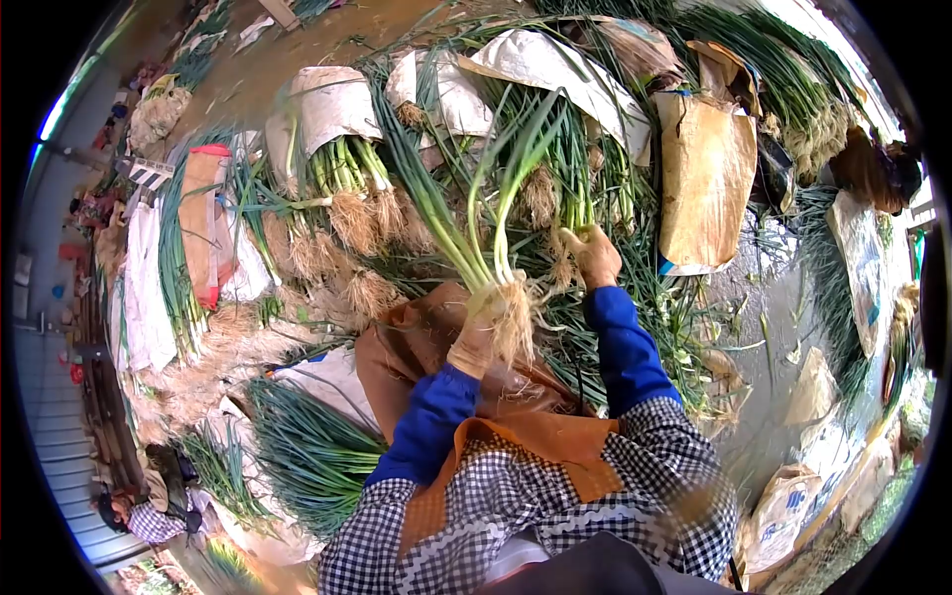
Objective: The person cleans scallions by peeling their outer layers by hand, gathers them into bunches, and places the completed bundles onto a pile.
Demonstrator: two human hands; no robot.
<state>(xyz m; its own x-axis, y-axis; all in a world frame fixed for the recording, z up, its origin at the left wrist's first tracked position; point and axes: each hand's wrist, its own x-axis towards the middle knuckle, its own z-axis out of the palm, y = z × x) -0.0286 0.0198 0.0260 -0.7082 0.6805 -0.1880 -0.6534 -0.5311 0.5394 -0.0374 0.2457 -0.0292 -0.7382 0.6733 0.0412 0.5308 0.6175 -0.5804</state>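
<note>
A few green onions (503, 233) with white stems and shaggy roots stand upright in my left hand (478, 327), which is closed round them just above the roots. To the right, my right hand (595, 258) has its fingers curled at the root end of other green onions (575, 188); their stems run up from the fingers. Long green leaves fan out above both hands. A brown apron (426, 347) lies over the lap below my left hand.
Bundled green onions (349, 183) under a white sack lie at upper left, and a leafy pile (312, 446) at lower left. A tan sack (706, 183) lies at right. Another person (154, 521) is at far lower left. Wet floor (769, 307) shows at right.
</note>
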